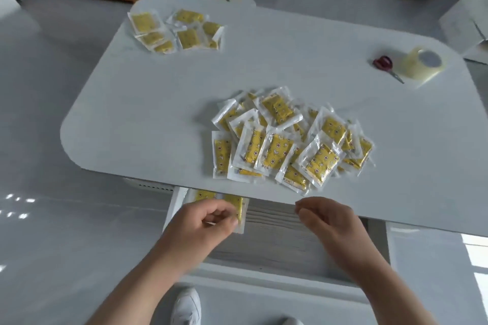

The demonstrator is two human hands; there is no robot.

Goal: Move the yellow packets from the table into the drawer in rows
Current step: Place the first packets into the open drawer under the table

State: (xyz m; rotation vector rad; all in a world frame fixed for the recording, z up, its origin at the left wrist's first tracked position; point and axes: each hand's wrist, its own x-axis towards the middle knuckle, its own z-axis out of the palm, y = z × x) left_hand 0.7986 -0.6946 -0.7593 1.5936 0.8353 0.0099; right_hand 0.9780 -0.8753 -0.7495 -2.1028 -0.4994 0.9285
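A yellow packet [239,212], judged light, limp and best taken by its sealed edge, is pinched by the left hand [203,221] at the ten o'clock corner of the drawer [277,240], while the right hand [327,219] is held loosely curled and empty, the pile [285,140] being at twelve.

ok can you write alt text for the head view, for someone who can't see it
A person's left hand pinches a yellow packet at the left end of an open drawer, beside a packet already inside; the right hand hovers empty. On the white table lie a big pile of packets, a smaller group, scissors and a tape roll.
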